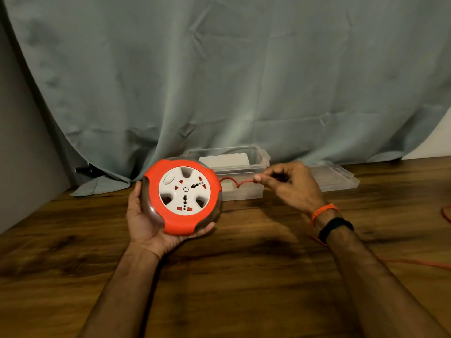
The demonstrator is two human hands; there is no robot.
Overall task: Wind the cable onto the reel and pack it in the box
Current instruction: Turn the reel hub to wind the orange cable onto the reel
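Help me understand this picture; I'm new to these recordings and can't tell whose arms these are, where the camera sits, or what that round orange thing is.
There is no machine here: a person works with two bare hands, and the single camera is worn on their head, looking forward and down, so the arms reach in from the bottom. The left hand cradles an orange and white extension cord reel with sockets on its face, held above the wooden table. The right hand pinches the orange cable where it leaves the reel; more of it trails over the table to the right. Behind stands an open clear plastic box, its lid lying beside it, before a grey-green curtain.
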